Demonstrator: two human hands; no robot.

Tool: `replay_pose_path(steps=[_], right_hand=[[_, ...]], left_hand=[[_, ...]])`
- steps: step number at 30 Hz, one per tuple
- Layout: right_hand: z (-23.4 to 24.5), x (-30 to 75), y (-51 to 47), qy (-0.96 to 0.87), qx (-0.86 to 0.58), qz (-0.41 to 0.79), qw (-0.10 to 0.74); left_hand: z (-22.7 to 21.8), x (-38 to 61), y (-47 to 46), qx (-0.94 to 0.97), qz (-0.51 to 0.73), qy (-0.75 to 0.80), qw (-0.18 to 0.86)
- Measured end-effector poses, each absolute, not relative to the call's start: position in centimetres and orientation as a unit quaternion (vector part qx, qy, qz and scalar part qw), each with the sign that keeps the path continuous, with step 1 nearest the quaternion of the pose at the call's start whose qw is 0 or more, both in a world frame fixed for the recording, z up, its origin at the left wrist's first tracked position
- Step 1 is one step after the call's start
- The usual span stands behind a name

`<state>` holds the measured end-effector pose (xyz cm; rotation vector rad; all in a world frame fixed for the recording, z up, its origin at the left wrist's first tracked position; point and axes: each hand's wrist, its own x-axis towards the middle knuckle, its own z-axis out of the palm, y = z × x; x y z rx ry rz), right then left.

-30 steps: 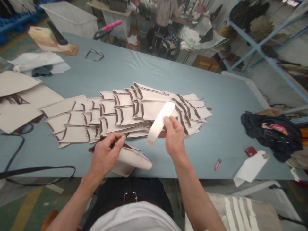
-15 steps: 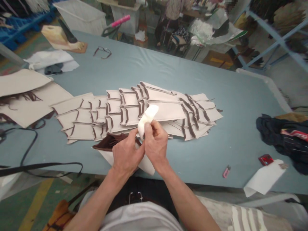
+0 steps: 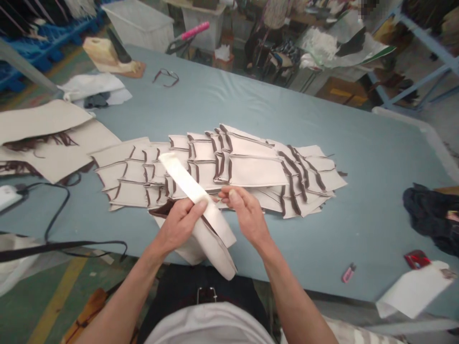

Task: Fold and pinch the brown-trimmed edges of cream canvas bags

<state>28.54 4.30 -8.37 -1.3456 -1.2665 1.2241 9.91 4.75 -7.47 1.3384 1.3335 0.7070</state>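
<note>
My left hand (image 3: 181,223) is closed, its thumb pressing a long white strip (image 3: 181,177) against a cream pouch-like piece (image 3: 215,253) with a dark brown inside. The strip lies slantwise over the pouch's opening, its upper end reaching over the stack. Just right of the strip, my right hand (image 3: 247,212) has thumb and fingers pinched together; whatever is between them is too small to make out. Right behind both hands, overlapping cream pieces with brown edges (image 3: 256,169) are spread in rows along the table.
On the blue-green table (image 3: 373,181) lie eyeglasses (image 3: 167,77), a pink-handled small tool (image 3: 348,273), a red box (image 3: 417,259) and white paper (image 3: 416,290). Dark cloth (image 3: 426,217) sits at right. Larger cream sheets (image 3: 43,119) and a black strap (image 3: 71,247) are at left.
The white strip, folded up between both hands before, now stretches out across the pouch under my left thumb. My right hand has come off it to the right. The view has shifted slightly left.
</note>
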Motion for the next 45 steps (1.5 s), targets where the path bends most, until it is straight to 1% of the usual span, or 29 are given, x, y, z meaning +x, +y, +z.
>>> replay_pose_path(steps=[2, 4, 10, 17, 22, 26, 32, 37, 42, 45], right_hand=[[-8.8, 29.1, 4.0, -0.499, -0.501, 0.578, 0.406], [-8.9, 29.2, 3.5, -0.510, -0.475, 0.608, 0.379], [-7.7, 29.3, 2.3, -0.506, -0.446, 0.653, 0.344], [-5.9, 30.0, 1.3, -0.534, -0.424, 0.649, 0.338], [-5.0, 30.0, 0.2, -0.472, -0.401, 0.718, 0.317], [-4.7, 30.3, -0.8, -0.442, -0.396, 0.741, 0.314], [-4.2, 30.9, -1.7, -0.471, -0.364, 0.733, 0.329], [-4.1, 31.1, -1.6, -0.525, -0.404, 0.665, 0.345], [-4.0, 30.2, -1.4, -0.517, -0.423, 0.666, 0.332], [-4.0, 29.5, -1.5, -0.534, -0.469, 0.624, 0.326]], left_hand=[[-7.6, 9.4, 4.9, 0.525, 0.311, 0.555, 0.565], [-7.7, 9.3, 4.9, 0.483, 0.329, 0.558, 0.589], [-7.0, 10.0, 4.9, 0.359, 0.382, 0.570, 0.632], [-6.2, 9.6, 5.0, 0.269, 0.415, 0.574, 0.653], [-5.8, 9.4, 4.7, 0.239, 0.435, 0.569, 0.656], [-5.2, 9.6, 4.5, 0.222, 0.448, 0.571, 0.651], [-4.8, 9.2, 3.9, 0.203, 0.460, 0.544, 0.672], [-4.8, 8.7, 2.9, 0.249, 0.469, 0.507, 0.679], [-4.5, 9.1, 2.2, 0.281, 0.478, 0.493, 0.671], [-4.6, 9.4, 2.1, 0.296, 0.487, 0.490, 0.660]])
